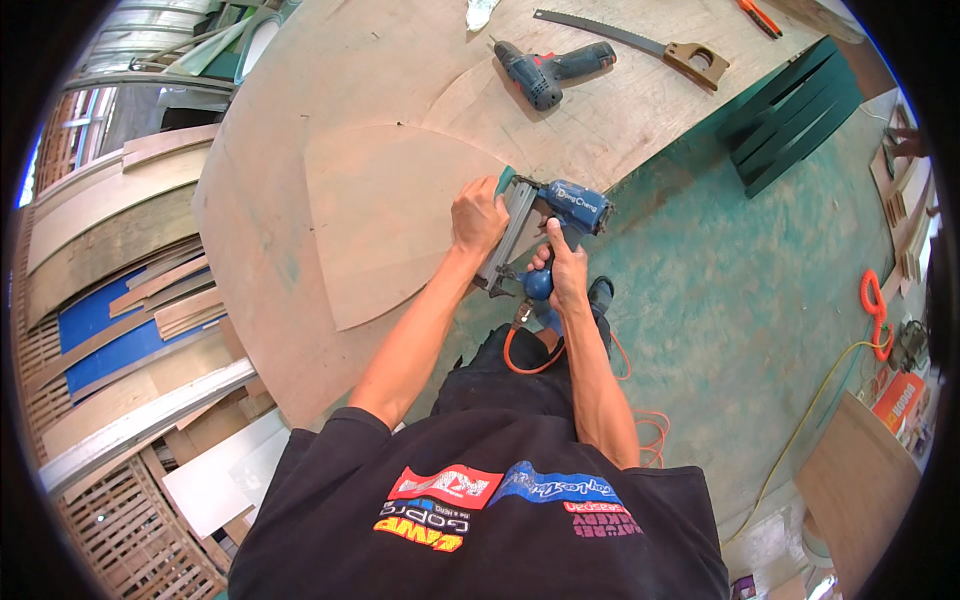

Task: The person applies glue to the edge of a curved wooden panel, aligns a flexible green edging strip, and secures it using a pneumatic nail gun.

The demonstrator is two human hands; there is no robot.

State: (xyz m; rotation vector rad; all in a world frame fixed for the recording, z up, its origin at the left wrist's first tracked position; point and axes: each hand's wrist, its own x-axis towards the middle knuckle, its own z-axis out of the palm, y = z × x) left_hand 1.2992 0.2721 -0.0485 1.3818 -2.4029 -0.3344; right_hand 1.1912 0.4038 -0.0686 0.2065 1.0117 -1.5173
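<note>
My right hand (562, 270) is wrapped round the grip of a blue pneumatic nail gun (575, 205), with its long grey magazine slanting down to the left. The gun's nose is at the edge of a curved thin plywood panel (385, 225). My left hand (480, 215) is closed beside the nose, pinching a small green piece (506, 181) at that edge; how far the piece reaches under the fingers is hidden. An orange air hose (525, 367) runs from the gun's handle. The panel lies on a larger plywood sheet (260, 180).
A cordless drill (545, 75) and a handsaw (690, 62) lie on the sheet's far part, with an orange-handled tool (762, 18) beyond. A dark green slatted piece (795, 115) stands on the right. Wood boards (110, 235) are stacked at left. A coiled red hose (875, 315) hangs at right.
</note>
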